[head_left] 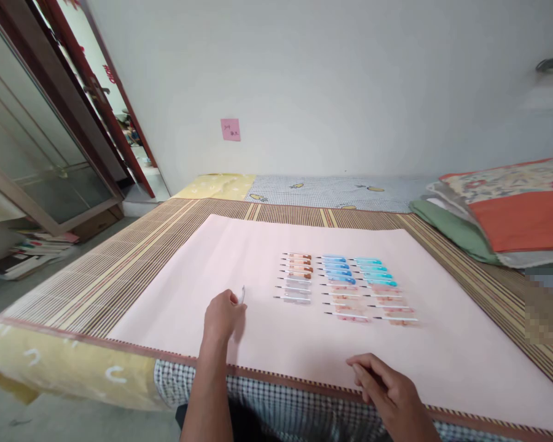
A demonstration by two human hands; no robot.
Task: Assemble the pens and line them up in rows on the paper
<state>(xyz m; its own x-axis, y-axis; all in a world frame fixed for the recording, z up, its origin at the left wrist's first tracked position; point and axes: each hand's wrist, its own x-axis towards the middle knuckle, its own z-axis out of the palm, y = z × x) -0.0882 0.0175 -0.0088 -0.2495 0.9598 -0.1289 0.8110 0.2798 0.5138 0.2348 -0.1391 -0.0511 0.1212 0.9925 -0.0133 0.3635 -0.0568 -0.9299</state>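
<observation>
My left hand (221,316) is closed around a thin pale pen-like stick (242,295) whose tip pokes up past the fingers. It hovers over a large pink sheet (267,344) spread on a bed. My right hand (380,383) lies flat on the sheet's near edge, fingers stretched toward the left and holding nothing. Ahead of both hands lie three columns of small capped pens in neat rows: brown and grey ones (296,277) on the left, blue ones (336,268) in the middle, teal ones (375,270) on the right, with pinkish ones (373,307) in the lower rows.
Under the sheet is a striped bamboo mat (96,276) over checked bedding (332,190). Folded blankets and pillows (502,215) are stacked at the right. A pink sticky note (230,129) hangs on the white wall. Books (32,248) lie on the floor at the left near a doorway.
</observation>
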